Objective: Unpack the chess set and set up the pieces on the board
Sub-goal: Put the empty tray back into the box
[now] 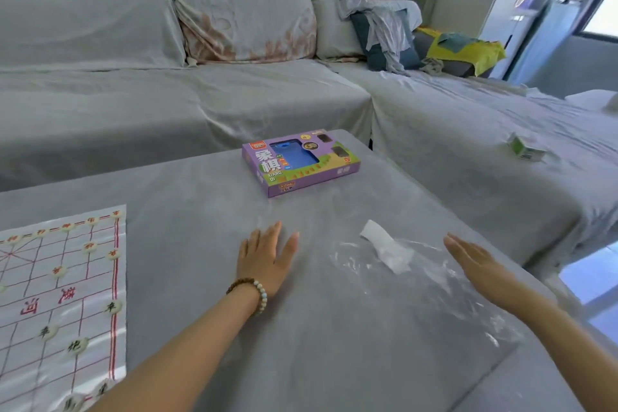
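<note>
Resting palm-down on the grey cloth (334, 328), the left hand (267, 261) has its fingers straight and slightly spread, gripping nothing; a bead bracelet (251, 291) circles the wrist. The right hand (478, 264) is flat too, fingers together, at the far edge of a clear plastic bag (428, 281); whether it presses the bag cannot be told. The bag looks empty, with a white paper slip (384, 247) on it, no print legible. Beyond the hands sits the purple chess box (301, 165), marked 象棋 and "XIANG QI"; smaller print is unreadable. At far left lies the board sheet (60, 294), red grid, red river characters too tilted to read surely, pale round pieces (112, 307) on its crossings. Judgement: unpacking done, set-up well along. The board is cropped, so completeness is unconfirmed.
</note>
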Demonstrator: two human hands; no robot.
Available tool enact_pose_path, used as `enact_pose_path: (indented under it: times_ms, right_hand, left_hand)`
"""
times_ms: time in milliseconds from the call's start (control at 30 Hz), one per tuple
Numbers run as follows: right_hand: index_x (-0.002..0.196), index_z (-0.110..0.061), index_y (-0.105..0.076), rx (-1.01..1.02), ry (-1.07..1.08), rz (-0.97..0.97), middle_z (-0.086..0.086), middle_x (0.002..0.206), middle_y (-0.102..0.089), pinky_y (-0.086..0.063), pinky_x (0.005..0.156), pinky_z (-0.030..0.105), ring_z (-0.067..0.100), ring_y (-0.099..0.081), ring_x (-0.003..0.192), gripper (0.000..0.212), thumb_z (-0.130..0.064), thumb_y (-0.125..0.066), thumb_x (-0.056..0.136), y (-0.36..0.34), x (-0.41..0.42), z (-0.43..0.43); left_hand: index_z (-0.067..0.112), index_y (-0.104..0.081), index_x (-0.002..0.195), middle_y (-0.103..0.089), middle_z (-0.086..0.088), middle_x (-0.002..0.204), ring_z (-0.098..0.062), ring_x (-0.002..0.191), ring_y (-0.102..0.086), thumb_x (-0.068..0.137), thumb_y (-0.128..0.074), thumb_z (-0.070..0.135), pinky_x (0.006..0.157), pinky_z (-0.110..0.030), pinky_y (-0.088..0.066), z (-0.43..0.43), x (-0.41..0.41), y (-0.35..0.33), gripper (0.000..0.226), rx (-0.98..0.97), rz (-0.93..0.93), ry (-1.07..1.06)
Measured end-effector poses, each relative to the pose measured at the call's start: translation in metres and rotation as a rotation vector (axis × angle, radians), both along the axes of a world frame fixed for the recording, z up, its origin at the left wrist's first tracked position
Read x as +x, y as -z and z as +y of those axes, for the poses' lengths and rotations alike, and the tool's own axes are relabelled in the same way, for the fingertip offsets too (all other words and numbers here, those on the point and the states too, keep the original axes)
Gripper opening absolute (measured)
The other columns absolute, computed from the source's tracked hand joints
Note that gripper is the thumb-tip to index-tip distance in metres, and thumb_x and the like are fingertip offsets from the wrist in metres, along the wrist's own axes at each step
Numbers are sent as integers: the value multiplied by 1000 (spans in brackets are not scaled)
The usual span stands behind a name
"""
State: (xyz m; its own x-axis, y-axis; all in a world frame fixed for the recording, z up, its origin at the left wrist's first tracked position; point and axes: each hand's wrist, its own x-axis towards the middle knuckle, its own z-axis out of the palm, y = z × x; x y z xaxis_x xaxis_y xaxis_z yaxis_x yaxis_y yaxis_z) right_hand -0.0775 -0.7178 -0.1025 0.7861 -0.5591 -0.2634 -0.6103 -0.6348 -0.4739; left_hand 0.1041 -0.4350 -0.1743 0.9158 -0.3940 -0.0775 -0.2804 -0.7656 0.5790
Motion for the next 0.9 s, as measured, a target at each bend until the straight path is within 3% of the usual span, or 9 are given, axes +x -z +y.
enact_pose_path:
  times_ms: [100, 200, 334, 500, 567, 634, 734, 834, 901]
  right_hand:
    - [145, -31, -29, 132, -10, -190, -7, 151, -28, -13, 115, 34, 14, -23, 140, 68, -64, -19, 87, 4, -4, 52]
    - [141, -34, -34, 290, -51, -307, -12, 148, -32, -19, 111, 30, 9, -30, 135, 62, -63, -18, 89, 3, -1, 107]
    - [142, -40, -31, 607, -42, -379, -25, 146, -25, -11, 112, 27, -1, -19, 138, 59, -64, -18, 90, 6, -1, 175]
    - [143, -40, -29, 1021, 6, -450, -18, 151, -26, -15, 118, 40, 7, -24, 140, 77, -75, -23, 74, 7, 11, 223]
    - [143, -36, -30, 1216, 35, -528, -17, 149, -31, -22, 116, 42, 12, -31, 138, 73, -71, -26, 80, -1, 14, 238]
    - [144, -32, -30, 1297, 38, -570, -14, 148, -33, -23, 116, 42, 13, -32, 138, 63, -64, -24, 90, -13, 16, 249]
    - [143, -28, -33, 1204, -3, -648, -11, 148, -34, -26, 113, 29, 9, -32, 138, 60, -57, -26, 91, -26, 15, 257]
    - [135, -34, -42, 838, -6, -879, -19, 141, -40, -27, 98, 3, -9, -32, 131, 52, -60, -35, 90, -36, 10, 259]
    - [136, -45, -34, 697, -13, -951, -23, 147, -27, -23, 95, -1, -15, -21, 132, 51, -65, -33, 89, -36, 4, 263]
  left_hand:
    - [30, -13, 147, -26, 0, 151, -19, 142, -13, 90, -16, 62, 115, -36, -3, 0, -33, -7, 66, -99, 89, 16]
    - [30, -8, 147, -21, 7, 153, -16, 142, -14, 64, -11, 78, 116, -35, 0, 0, -59, -28, 95, -394, 315, -14]
    - [37, -5, 147, -24, 5, 151, -16, 137, -29, 32, -33, 100, 112, -36, -23, 13, -93, -44, 134, -765, 438, -35]
    - [42, -13, 143, -33, 7, 144, -9, 125, -41, 30, -46, 97, 100, -28, -38, 15, -129, -42, 130, -976, 442, -143]
    - [40, -18, 142, -39, 12, 135, -8, 116, -47, 30, -48, 96, 88, -23, -42, 16, -134, -47, 129, -1030, 451, -229]
    - [30, -27, 141, -41, 13, 126, -5, 111, -45, 48, -56, 85, 84, -20, -39, 18, -135, -57, 112, -1024, 390, -303]
    - [20, -46, 127, -50, 7, 122, -7, 113, -47, 75, -66, 47, 83, -9, -32, 24, -129, -70, 62, -950, 117, -479]
    - [17, -52, 114, -51, 7, 111, -10, 108, -48, 74, -72, 38, 74, -2, -31, 38, -116, -82, 49, -1079, -102, -696]
    - [16, -50, 113, -48, 8, 112, -10, 109, -45, 75, -72, 36, 78, -2, -35, 48, -109, -94, 48, -1203, -140, -813]
